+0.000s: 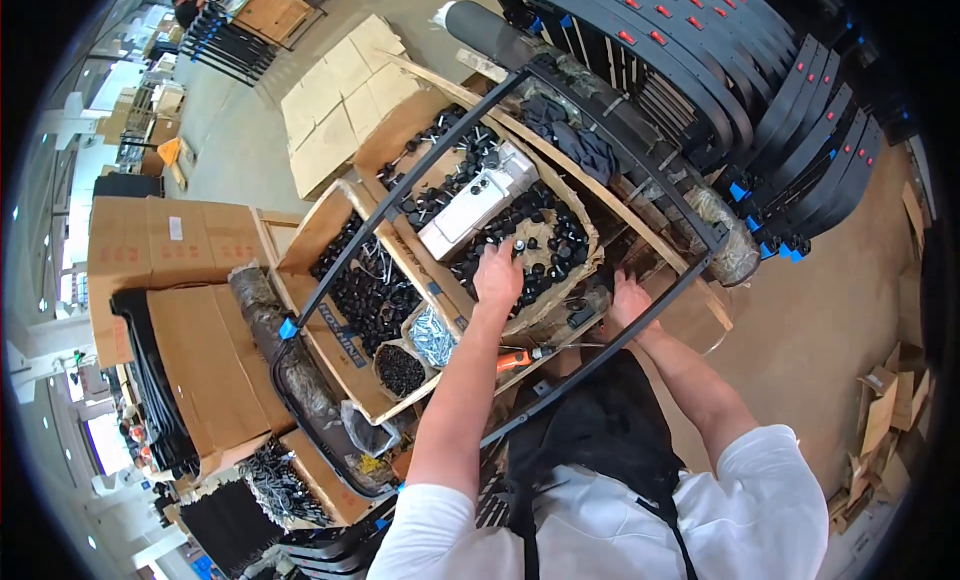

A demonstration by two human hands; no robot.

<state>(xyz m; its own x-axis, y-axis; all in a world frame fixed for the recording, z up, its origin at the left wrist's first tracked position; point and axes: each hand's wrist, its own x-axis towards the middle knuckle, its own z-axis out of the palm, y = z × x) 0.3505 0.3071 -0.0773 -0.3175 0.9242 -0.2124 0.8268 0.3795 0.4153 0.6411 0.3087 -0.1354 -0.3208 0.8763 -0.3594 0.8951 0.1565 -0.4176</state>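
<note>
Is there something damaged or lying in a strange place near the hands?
Yes. The cardboard box of black round knobs under the left hand has torn, ragged walls, and a white rectangular device lies askew on the knobs. The right hand rests on the black metal frame.

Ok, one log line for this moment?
left hand: fingers in box of black knobs | right hand: on black frame | orange tool: lying idle

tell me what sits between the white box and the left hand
In the head view, only small black knobs, heaped loose in the cardboard box, lie between the white box and the left hand.
</note>
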